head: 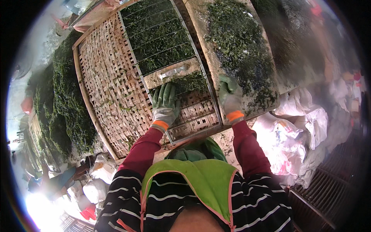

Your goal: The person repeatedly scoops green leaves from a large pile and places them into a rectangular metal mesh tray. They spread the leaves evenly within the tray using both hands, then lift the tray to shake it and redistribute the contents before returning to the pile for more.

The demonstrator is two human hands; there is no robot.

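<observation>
My left hand [165,103], in a grey glove with green-coated fingers, lies flat with its fingers stretched over seaweed-like green strands [189,82]. They fill narrow strips of a slatted metal frame [216,108], which lies on a woven bamboo tray [108,72]. Just beyond my fingertips, a flat block [150,79] with a clear handle [174,71] rests across the frame. Right of the frame, my right hand [231,92] is at the near left edge of a pale board [200,17] heaped with the same strands [234,43]. Its fingers curl, and whether they hold any is hidden.
More strands [72,95] are piled left of the tray. White sacks [285,139] stand below the board at right, near a metal grating [321,185]. At lower left a person [59,179] is beside other white sacks [94,190].
</observation>
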